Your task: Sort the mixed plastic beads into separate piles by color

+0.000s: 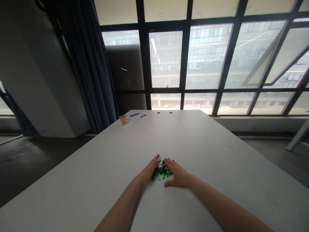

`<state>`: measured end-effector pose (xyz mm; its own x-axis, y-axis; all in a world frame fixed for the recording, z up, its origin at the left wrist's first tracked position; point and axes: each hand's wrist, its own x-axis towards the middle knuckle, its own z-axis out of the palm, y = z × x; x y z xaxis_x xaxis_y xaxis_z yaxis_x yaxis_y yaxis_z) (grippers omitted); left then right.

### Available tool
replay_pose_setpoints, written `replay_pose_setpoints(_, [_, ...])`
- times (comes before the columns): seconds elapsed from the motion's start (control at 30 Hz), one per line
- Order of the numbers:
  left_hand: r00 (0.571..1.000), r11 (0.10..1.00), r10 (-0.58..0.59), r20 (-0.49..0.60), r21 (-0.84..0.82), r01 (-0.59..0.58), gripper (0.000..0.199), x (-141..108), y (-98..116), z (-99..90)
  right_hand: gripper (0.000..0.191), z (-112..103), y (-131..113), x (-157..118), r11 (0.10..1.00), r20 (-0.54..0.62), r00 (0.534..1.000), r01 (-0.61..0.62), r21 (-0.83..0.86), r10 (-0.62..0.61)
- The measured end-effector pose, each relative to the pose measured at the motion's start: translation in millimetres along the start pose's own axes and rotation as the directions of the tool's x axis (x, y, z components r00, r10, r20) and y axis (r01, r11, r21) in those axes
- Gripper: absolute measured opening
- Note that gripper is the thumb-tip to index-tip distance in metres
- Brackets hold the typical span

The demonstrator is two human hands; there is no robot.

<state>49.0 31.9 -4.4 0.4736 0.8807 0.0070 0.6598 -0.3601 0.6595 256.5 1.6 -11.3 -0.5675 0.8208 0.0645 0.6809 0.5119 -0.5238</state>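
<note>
A small heap of tiny coloured pieces (161, 170), mostly green with some red, yellow, blue and dark ones, lies on the white table (193, 141). They are too small for me to tell their kind. Along the heap's left side rests my left hand (151, 167), on edge with its fingers stretched forward. My right hand (176, 172) lies palm down at the right side, fingers extended over part of the pieces and thumb held apart toward me. Both hands touch the heap's edges, and neither grips anything visible. Some pieces are hidden under the fingers.
Toward the table's far left corner stand a paper cup (123, 120) and papers (135, 116) with a blue pen (134, 114) on top. Two round discs (171, 112) sit near the far edge. Beyond are a dark blue curtain (94, 71) and large windows.
</note>
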Motion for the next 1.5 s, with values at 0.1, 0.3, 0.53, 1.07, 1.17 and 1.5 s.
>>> replay_pose_setpoints(0.1, [0.996,0.986,-0.030,0.083,0.165,0.016,0.094,-4.1,-8.6,-11.8,0.096,13.2,-14.6,10.6,0.993,-0.076,0.991,-0.110,-0.040,0.107])
replay_pose_setpoints(0.3, [0.981,0.912,-0.154,0.121,0.400,0.094,0.115,-12.7,-18.4,-12.2,0.071,32.0,-27.8,43.4,0.990,-0.148,0.980,-0.141,-0.027,0.136])
replay_pose_setpoints(0.53, [0.997,0.916,-0.056,-0.044,0.394,0.069,0.084,-4.5,-12.3,2.9,0.055,24.9,-17.6,65.0,0.890,-0.353,0.884,-0.134,0.435,0.306])
replay_pose_setpoints(1.07, [0.949,0.951,0.211,-0.233,0.272,-0.144,0.027,-8.0,31.0,5.2,0.039,-18.8,32.6,-72.9,0.949,-0.398,0.866,-0.233,0.214,0.302])
replay_pose_setpoints(1.17, [0.960,0.924,0.188,-0.209,0.369,-0.101,0.030,-8.7,36.0,14.7,0.036,-15.8,27.9,-73.6,0.958,-0.385,0.884,-0.195,0.212,0.265])
replay_pose_setpoints(1.5, [0.945,0.925,0.189,-0.267,0.371,-0.080,0.019,-3.6,27.9,15.2,0.034,-29.0,23.1,-85.7,0.961,-0.364,0.909,-0.112,0.254,0.202])
